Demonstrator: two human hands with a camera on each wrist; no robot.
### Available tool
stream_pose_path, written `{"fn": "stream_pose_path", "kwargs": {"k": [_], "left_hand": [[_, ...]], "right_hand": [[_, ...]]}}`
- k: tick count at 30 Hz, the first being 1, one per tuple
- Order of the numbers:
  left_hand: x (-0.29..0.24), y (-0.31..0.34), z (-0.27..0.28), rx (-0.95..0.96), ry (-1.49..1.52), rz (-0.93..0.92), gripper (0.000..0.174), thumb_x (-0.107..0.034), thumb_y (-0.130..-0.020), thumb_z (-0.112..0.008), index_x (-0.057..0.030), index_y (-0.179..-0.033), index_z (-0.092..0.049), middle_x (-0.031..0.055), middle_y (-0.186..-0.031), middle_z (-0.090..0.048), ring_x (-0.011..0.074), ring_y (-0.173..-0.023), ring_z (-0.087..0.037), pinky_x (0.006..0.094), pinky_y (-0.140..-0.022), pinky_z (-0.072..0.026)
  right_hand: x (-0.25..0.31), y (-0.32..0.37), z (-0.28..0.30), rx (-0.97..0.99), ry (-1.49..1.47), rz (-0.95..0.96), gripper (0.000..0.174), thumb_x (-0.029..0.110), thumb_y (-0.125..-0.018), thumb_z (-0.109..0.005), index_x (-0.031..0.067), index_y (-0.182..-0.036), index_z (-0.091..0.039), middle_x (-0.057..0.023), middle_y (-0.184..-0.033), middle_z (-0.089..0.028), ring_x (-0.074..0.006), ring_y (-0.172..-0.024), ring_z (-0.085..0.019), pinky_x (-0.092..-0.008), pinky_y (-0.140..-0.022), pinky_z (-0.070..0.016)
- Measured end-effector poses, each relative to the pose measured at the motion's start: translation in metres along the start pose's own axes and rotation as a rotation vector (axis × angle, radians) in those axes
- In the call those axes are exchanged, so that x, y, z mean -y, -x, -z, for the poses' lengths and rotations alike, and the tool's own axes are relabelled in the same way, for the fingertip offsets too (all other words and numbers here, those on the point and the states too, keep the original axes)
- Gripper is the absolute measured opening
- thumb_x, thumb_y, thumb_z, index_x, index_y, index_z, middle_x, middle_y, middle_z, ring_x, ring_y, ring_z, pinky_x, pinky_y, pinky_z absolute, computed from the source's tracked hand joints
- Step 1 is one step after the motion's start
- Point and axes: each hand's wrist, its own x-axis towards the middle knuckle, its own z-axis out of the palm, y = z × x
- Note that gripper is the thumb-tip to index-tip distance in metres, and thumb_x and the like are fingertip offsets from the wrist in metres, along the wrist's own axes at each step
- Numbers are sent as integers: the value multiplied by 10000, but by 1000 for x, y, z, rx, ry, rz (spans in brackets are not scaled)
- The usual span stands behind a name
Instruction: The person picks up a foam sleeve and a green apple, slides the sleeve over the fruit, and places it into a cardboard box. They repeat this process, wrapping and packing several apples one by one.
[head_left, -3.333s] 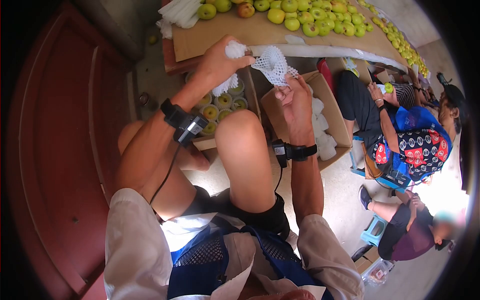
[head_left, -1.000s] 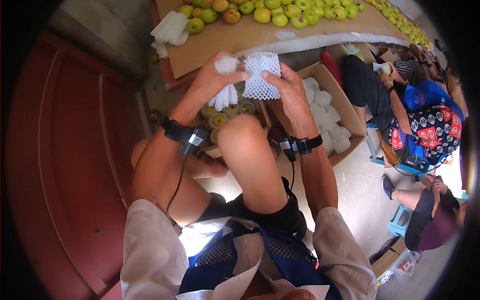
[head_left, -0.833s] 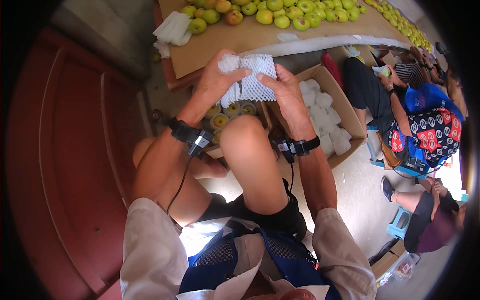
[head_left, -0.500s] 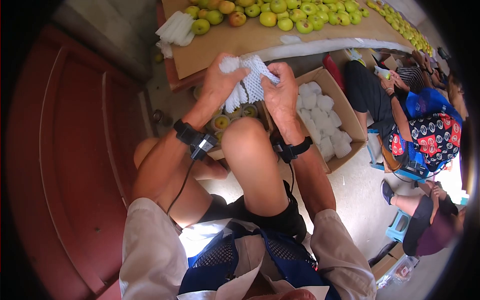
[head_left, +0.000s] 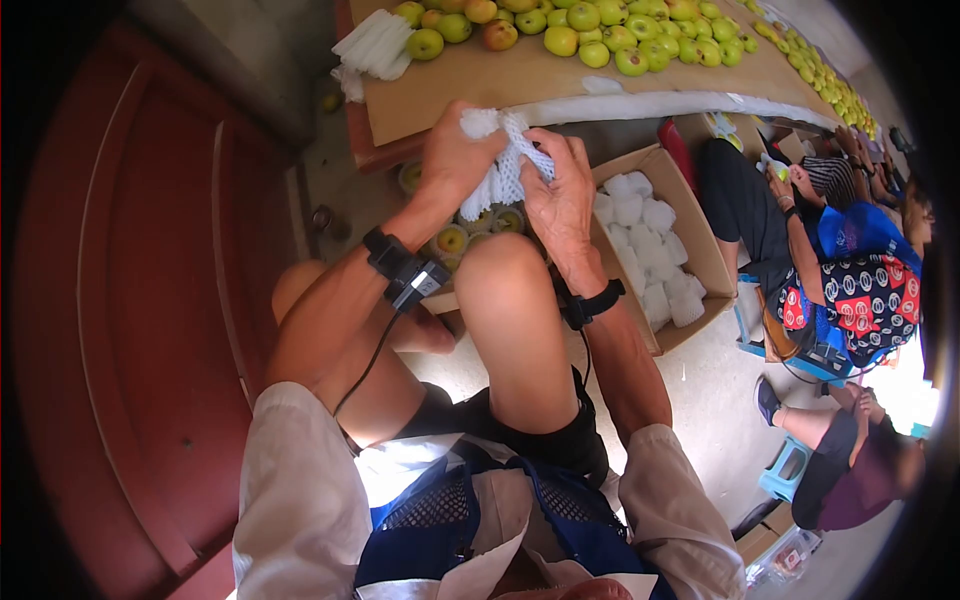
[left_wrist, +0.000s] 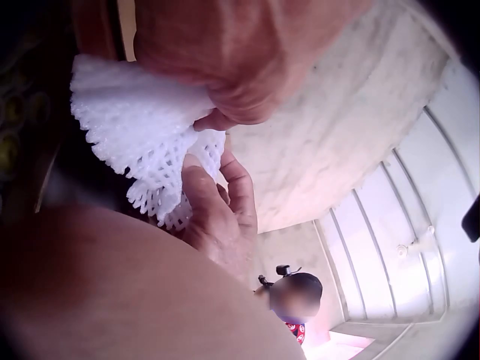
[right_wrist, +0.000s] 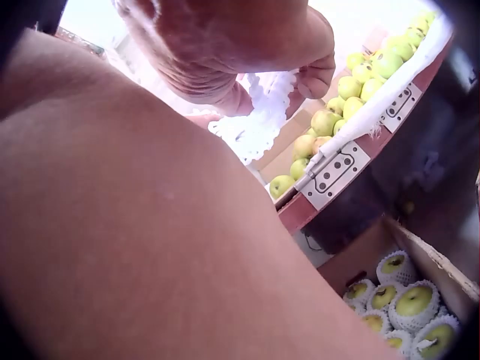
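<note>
In the head view my left hand (head_left: 460, 155) grips a bunch of white foam fruit nets (head_left: 483, 196) below the table edge. Close beside it, my right hand (head_left: 562, 190) pinches one foam net (head_left: 520, 150) between thumb and fingers. That net looks gathered and narrow, and it overlaps the bunch. Seen from the left wrist, the flared mesh end of a net (left_wrist: 142, 112) lies between the left hand above and the right thumb (left_wrist: 196, 184) below. The right wrist view shows scalloped net edges (right_wrist: 259, 124) under the right hand (right_wrist: 225, 45).
Green apples (head_left: 630, 60) cover the cardboard-topped table (head_left: 480, 75), with stacked foam nets (head_left: 372, 45) at its left. A box of net-wrapped apples (right_wrist: 414, 300) stands below. Right of my knee is a cardboard box (head_left: 712, 235) of white foam pieces. Seated people (head_left: 850, 280) are at right.
The net in my right hand, spread flat a second ago, is now bunched and tilted against the left hand's nets. Earlier it hung apart, its mouth open. My right hand has turned inward.
</note>
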Motion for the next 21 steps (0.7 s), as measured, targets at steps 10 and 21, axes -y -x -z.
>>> {"fn": "stream_pose_path", "kwargs": {"k": [10,21], "left_hand": [[11,-5,1,66,111,29,338,-171,-873,-766,6,-1126,-627,57,-1010,-679,136,-898,-631,292,-808,-525],[1,-5,3,152,224,54,333,-139,-867,-764,13,-1136,-638,75,-1022,-686,157,-894,-652,302,-791,-537]], "right_hand": [[-7,3,-2,41,34,-5,387,1,-845,-666,121,-1214,-673,-134,-1079,-602,-341,-982,-641,-403,-857,-531],[-7,3,-1,61,56,39,416,-18,-812,-667,101,-1210,-650,-143,-1073,-583,-364,-982,-627,-434,-850,-526]]}}
